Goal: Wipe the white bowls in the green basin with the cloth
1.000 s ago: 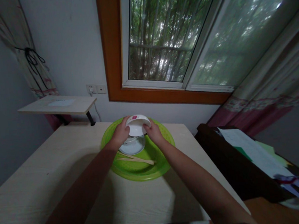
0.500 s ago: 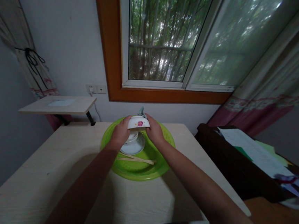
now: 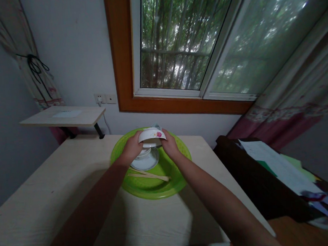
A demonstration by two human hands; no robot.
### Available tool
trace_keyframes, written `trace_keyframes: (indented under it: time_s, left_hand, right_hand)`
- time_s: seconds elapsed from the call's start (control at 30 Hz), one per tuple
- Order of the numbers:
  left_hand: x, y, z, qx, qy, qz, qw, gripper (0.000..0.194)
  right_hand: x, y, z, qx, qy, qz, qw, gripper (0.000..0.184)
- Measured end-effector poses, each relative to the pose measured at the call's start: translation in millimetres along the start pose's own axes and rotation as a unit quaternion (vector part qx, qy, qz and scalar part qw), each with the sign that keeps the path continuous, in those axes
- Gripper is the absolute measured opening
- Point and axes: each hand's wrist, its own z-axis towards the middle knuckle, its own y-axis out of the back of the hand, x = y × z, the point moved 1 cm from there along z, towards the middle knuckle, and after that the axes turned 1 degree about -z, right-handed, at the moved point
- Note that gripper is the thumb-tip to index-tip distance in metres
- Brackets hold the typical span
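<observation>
A white bowl (image 3: 151,136) with a pink flower mark is held between my left hand (image 3: 131,147) and my right hand (image 3: 170,144), one on each side of its rim. Both hands grip it above a large green basin (image 3: 180,175) on the table. Under the bowl, inside the basin, lie a white dish (image 3: 145,162) and a pair of wooden chopsticks (image 3: 149,174). A bit of grey-green cloth peeks out behind the bowl.
The basin stands at the far middle of a pale wooden table (image 3: 44,202). A small raised shelf (image 3: 63,117) sits at the back left. A dark cabinet (image 3: 252,184) with papers (image 3: 279,168) stands to the right. A window fills the wall behind.
The bowl has been turned in my hands: its flower mark has shifted from the left side of the bowl to the right. The cloth behind it shows less.
</observation>
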Motion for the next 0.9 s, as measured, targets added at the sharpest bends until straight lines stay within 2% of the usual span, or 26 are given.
trace_keyframes:
  time_s: [0.13,0.27,0.5,0.7,0.8,0.9]
  left_hand:
    - [3,-2.6,0,-0.004,-0.001,-0.017,1.000,0.056]
    - [3,-1.5,-1,-0.014,0.001,-0.004,1.000,0.060]
    - [-7,5.5,-5,-0.006,0.007,0.077,0.997,0.069]
    - [-12,7.1,-6,-0.002,0.004,0.105,0.995,0.067]
    - [-11,7.2,-7,-0.009,-0.002,0.102,0.995,0.068]
    - [-10,7.6,-8,-0.025,-0.006,0.100,0.995,0.067]
  right_hand:
    - [9,4,-2,0.016,0.053,-0.071,0.996,0.051]
    - [27,10,-5,0.029,0.114,-0.168,0.979,0.068]
    - [45,10,-10,0.047,0.160,-0.258,0.952,0.067]
    - [44,8,-8,0.017,0.139,-0.215,0.967,0.066]
    - [38,9,-5,0.000,0.105,-0.184,0.977,0.063]
    - [29,8,-3,0.012,0.058,-0.158,0.986,0.052]
